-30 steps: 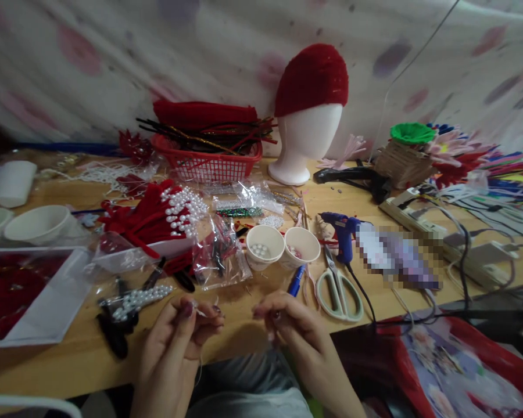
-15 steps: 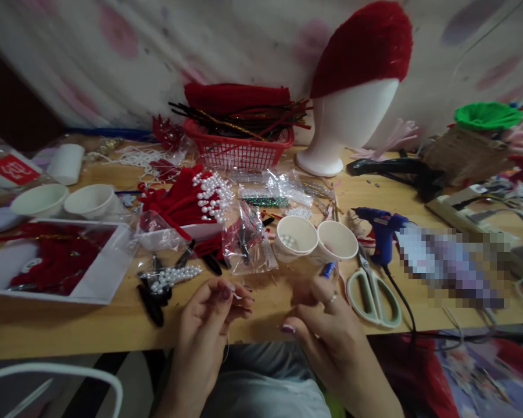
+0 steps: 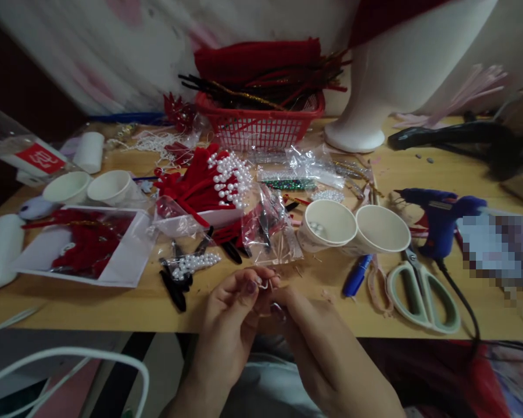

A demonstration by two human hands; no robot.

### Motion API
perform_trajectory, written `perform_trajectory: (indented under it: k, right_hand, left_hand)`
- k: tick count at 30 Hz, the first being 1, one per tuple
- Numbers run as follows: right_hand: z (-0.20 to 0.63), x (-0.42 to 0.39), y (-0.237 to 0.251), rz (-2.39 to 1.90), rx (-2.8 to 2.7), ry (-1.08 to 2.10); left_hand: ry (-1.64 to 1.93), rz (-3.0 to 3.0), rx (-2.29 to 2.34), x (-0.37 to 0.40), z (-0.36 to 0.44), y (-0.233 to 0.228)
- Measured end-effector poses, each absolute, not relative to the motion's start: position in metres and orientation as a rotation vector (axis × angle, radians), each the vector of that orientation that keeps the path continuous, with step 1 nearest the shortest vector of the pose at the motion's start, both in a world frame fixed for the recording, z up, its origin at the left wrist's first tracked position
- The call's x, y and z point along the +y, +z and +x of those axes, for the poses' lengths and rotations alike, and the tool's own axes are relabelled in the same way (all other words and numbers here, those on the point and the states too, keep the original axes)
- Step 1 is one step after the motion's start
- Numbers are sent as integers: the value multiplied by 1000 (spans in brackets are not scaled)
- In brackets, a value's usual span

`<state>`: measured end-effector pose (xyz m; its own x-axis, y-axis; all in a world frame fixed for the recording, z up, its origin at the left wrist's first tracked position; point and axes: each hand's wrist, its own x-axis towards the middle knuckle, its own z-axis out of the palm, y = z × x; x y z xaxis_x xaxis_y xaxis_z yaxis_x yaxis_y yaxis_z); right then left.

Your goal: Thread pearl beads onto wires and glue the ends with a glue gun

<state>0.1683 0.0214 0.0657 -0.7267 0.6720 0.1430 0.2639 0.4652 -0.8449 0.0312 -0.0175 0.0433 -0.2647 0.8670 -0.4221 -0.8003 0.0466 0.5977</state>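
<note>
left hand (image 3: 232, 305) pinches a tiny bent wire (image 3: 265, 284) at the table (image 3: 113, 307) edge; right hand (image 3: 307, 325) closes in, fingertips touching it. best kept steady and close, near the cup of pearls (image 3: 326, 223), scissors (image 3: 421, 290) further right.

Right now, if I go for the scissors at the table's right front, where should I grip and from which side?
Take the scissors by the pale green handle loops, coming from the near table edge. They lie flat, loops toward the person, blades pointing away toward the blue glue gun and the paper cup. The glue gun's black cord runs close along their right, so approach slightly from the left.
</note>
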Motion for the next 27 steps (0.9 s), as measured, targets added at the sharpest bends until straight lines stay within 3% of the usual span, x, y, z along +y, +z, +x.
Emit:
perform_trajectory:
  k: [11,27]
  right_hand:
    - [173,23,72,-737,-2040,1559]
    - [179,27,68,-670,-1966,1620]
  left_hand:
    - [1503,-26,840,-21,33,49]
    - [1322,-49,880,-24,29,55]
